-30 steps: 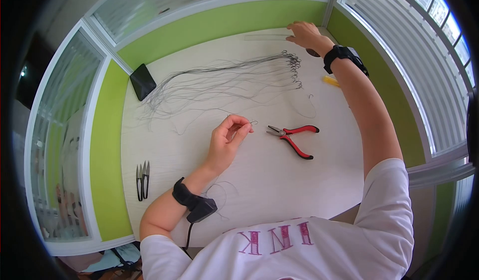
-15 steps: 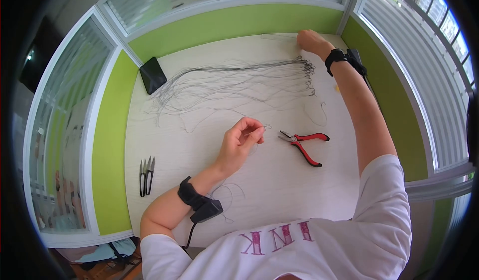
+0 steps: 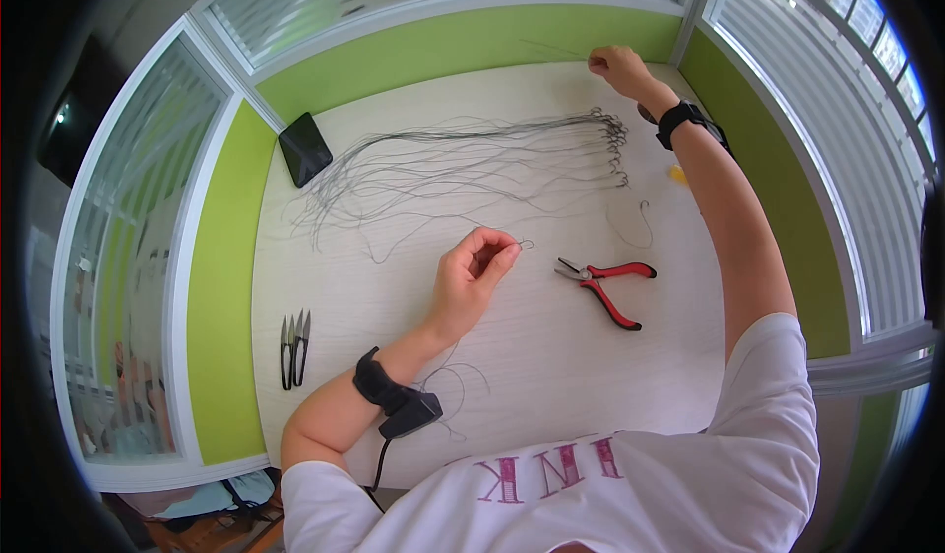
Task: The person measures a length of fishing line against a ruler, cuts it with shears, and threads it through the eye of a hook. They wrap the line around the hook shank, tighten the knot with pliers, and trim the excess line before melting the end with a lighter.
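Observation:
My left hand is closed in a pinch over the middle of the table, holding a small fish hook whose bend sticks out past the fingertips. A thin loose line curls on the table by my left wrist. At the back right, my right hand is closed on a fine line that stretches out to the left. Between the hands lies a row of dark fish hooks with long thin lines trailing left. A single hook with its line rests apart from them.
Red-handled pliers lie with jaws parted right of my left hand. Two black thread snips are on the left. A black phone-like slab sits at the back left. Green partitions enclose the table. A yellow item lies by my right forearm.
My right hand has risen a little from the table's back edge, lifting the fine line with it. My left hand keeps its pinch on the hook. The view has shifted slightly.

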Available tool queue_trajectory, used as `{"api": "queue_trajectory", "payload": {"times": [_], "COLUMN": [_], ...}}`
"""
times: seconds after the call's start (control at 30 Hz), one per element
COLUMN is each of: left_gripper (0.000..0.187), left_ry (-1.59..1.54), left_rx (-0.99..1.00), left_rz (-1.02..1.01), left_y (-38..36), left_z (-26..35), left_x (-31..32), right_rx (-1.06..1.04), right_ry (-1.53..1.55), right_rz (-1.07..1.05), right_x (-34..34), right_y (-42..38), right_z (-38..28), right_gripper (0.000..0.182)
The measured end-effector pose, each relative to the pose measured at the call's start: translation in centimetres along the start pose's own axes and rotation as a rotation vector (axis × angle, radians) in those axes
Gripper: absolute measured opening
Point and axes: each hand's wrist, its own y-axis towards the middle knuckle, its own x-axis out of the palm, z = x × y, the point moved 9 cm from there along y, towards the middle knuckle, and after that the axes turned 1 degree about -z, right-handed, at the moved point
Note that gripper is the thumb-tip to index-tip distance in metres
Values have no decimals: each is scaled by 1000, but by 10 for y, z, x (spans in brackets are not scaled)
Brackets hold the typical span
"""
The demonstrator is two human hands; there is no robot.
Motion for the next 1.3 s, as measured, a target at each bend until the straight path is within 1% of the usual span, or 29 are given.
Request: {"api": "queue_trajectory", "payload": {"times": [0.07,0.13,0.2,0.23,0.27,0.3,0.37,0.4,0.47,0.5,0.57,0.6,0.67,0.77,0.8,0.87,1.0,1.07,1.1,1.17,1.2,1.27,1.3], "left_gripper": [9,9,9,8,7,7,6,6,6,6,4,4,3,4,4,4,4,4,4,4,4,4,4], "left_ry": [-16,-15,-11,41,90,88,173,174,102,109,206,210,276,257,254,176,223,226,226,268,267,374,371], "left_rx": [26,39,58,68,80,74,157,156,165,168,169,165,184,177,176,100,106,108,110,113,115,170,168], "left_rz": [61,69,68,57,48,44,71,68,38,37,21,20,-7,-17,-16,-37,-65,-38,-38,-18,-18,-55,-56], "left_y": [2,2,1,-1,-2,-4,-6,-7,-8,-9,-12,-13,-14,-15,-16,-16,-17,-16,-16,-16,-17,-19,-19], "left_z": [3,6,13,17,22,24,39,43,52,56,63,65,70,70,71,67,70,69,70,72,74,82,82], "left_x": [-8,-11,-11,-9,-7,-5,-6,-5,-4,-5,-5,-6,-4,-2,-2,-1,2,0,0,-2,-2,3,3], "right_rx": [-36,-151,-269,-329,-358,-381,-381,-378,-470,-471,-411,-408,-443,-441,-442,-440,-435,-440,-440,-334,-334,-204,-202], "right_ry": [74,192,424,401,425,417,284,285,150,153,110,115,70,31,30,16,38,178,177,422,420,720,718], "right_rz": [49,72,-33,-57,-69,-63,2,5,-4,3,97,98,191,232,228,254,207,123,124,24,25,-40,-41], "right_x": [-34,-62,-82,-92,-95,-95,-100,-101,-100,-101,-104,-105,-116,-121,-121,-124,-119,-108,-105,-94,-94,-90,-94], "right_y": [-27,-74,-131,-158,-181,-200,-226,-232,-242,-244,-245,-245,-245,-244,-244,-244,-243,-242,-242,-240,-241,-237,-236], "right_z": [-55,-115,-165,-188,-201,-206,-209,-206,-210,-208,-200,-200,-202,-199,-198,-195,-191,-189,-189,-184,-190,-197,-202], "right_gripper": [12,21,33,37,36,37,22,22,20,20,19,19,21,23,23,24,19,16,16,14,14,16,16]}}
